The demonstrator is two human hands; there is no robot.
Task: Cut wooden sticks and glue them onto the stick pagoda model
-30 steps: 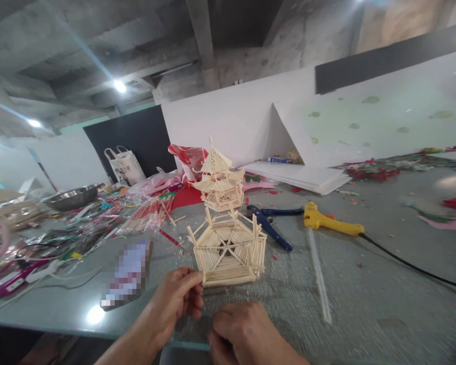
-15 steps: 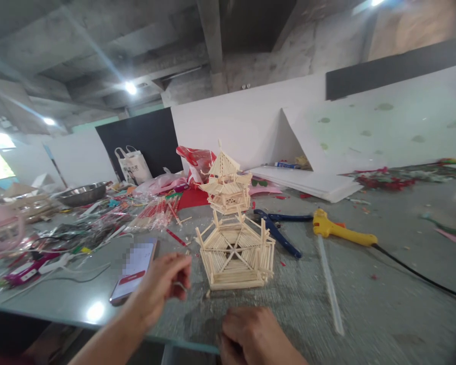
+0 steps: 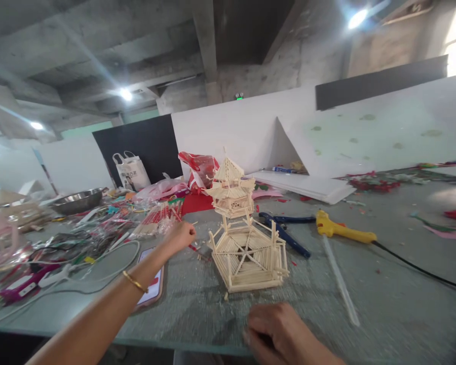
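Observation:
My left hand (image 3: 180,236) reaches over the table, left of the stick structure, its fingers curled closed near some loose sticks; what it holds, if anything, is too small to make out. My right hand (image 3: 275,329) rests curled at the table's front edge, its fingertips hidden beneath it. Between and beyond them stands a hexagonal base (image 3: 251,282) of pale wooden sticks with low rails and a spoked centre. Behind it rises a small tiered tower (image 3: 233,190) with a pointed roof.
Blue-handled pliers (image 3: 289,238), a yellow glue gun (image 3: 345,231) and a clear glue stick (image 3: 342,284) lie to the right. A phone (image 3: 155,286) lies under my left forearm. Plastic packets, cables and a metal bowl (image 3: 78,201) crowd the left; white boards (image 3: 307,186) lie behind.
My left hand has moved forward from beside the phone to the loose sticks, and its forearm now crosses the phone. The view has shifted slightly; my right hand stays curled near the edge.

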